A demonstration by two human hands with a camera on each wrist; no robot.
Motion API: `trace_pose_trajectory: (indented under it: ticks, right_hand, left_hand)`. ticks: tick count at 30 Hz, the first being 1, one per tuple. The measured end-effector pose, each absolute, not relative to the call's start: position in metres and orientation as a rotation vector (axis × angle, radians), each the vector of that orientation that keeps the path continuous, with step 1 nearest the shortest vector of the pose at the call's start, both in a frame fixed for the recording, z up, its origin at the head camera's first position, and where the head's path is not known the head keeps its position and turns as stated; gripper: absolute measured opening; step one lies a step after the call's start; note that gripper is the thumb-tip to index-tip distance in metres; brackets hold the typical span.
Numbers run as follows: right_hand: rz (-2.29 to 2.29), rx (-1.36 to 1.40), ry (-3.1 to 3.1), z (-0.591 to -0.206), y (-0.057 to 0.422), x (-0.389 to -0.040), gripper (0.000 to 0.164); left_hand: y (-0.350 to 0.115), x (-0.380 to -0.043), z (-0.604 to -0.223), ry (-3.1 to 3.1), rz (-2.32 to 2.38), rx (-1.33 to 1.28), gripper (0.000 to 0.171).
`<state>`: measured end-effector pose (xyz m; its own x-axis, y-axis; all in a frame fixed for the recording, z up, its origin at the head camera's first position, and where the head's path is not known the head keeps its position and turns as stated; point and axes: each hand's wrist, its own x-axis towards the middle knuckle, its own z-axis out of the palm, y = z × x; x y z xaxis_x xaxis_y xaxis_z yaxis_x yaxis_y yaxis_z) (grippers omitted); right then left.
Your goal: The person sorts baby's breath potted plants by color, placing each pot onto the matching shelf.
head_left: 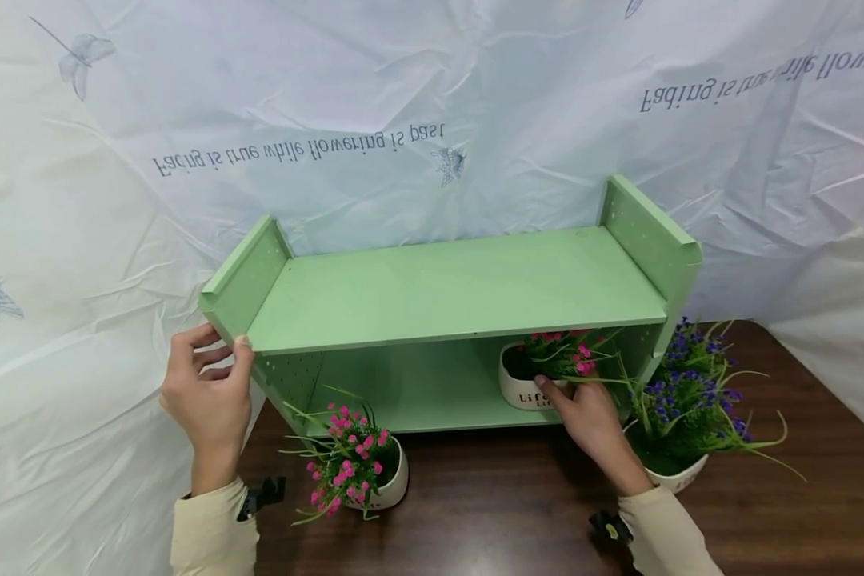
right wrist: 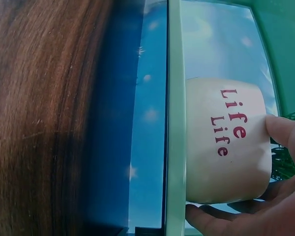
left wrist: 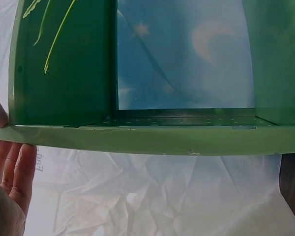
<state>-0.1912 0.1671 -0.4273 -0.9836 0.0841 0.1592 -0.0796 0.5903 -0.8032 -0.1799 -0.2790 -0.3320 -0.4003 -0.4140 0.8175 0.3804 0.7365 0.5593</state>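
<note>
1. White printed sheet (head_left: 374, 72): hangs behind everything, creased, with dark lettering that reads upside down.
2. Brown wooden table (head_left: 490, 512): spreads across the foreground and out to the right.
3. Green shelf (head_left: 461, 288): stands toward the back of the table; consists of an upper board, a lower board and two upright side panels with small holes.
4. Purple-flowered plant (head_left: 691, 400): stands in a pale pot on the table, just beside the right side panel.
5. Front pink-flowered pot (head_left: 396, 476): stands on the table before the left part of the shelf; spreads long leaves across the shelf's front.
6. Inner pink-flowered pot (head_left: 526, 388): occupies the right part of the lower compartment, under the upper board; bears "Life" twice in red on its pale wall.
7. Left hand (head_left: 212, 388): pinches the front edge of the left side panel, thumb on one face and fingers on the other.
8. Right hand (head_left: 598, 420): holds the inner pot in a moderately spread grip, thumb at the rim, other fingers around its right end.
</note>
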Motion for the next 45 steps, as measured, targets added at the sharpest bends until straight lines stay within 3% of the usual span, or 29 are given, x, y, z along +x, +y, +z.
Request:
trace_pose_trajectory:
  ticks: [12,16,19,27,35,42,45]
  right_hand:
    - [1.153,0.069,-2.745,-0.425,0.166,-0.174,0.046]
    - [0.997,0.1,-2.76,-0.423,0.165,-0.159,0.07]
    - [0.882,0.098,-2.779,-0.419,0.163,-0.147,0.077]
    - [0.805,0.136,-2.886,-0.402,0.147,-0.129,0.063]
    - [0.879,0.302,-2.914,-0.409,0.118,-0.126,0.043]
    - [0.951,0.501,-2.835,-0.421,0.088,-0.123,0.051]
    - [0.971,0.588,-2.807,-0.425,0.076,-0.123,0.045]
  left_hand:
    - [-0.279,-0.18,-0.334,-1.785,-0.882,0.022,0.029]
    - [-0.277,-0.181,-0.333,-1.781,-0.886,0.026,0.029]
    - [-0.278,-0.18,-0.332,-1.775,-0.881,0.033,0.029]
    - [-0.279,-0.178,-0.332,-1.769,-0.877,0.036,0.03]
    - [-0.276,-0.181,-0.331,-1.767,-0.891,0.034,0.03]
    - [-0.273,-0.18,-0.329,-1.746,-0.888,0.057,0.03]
    - [-0.273,-0.179,-0.33,-1.746,-0.896,0.058,0.029]
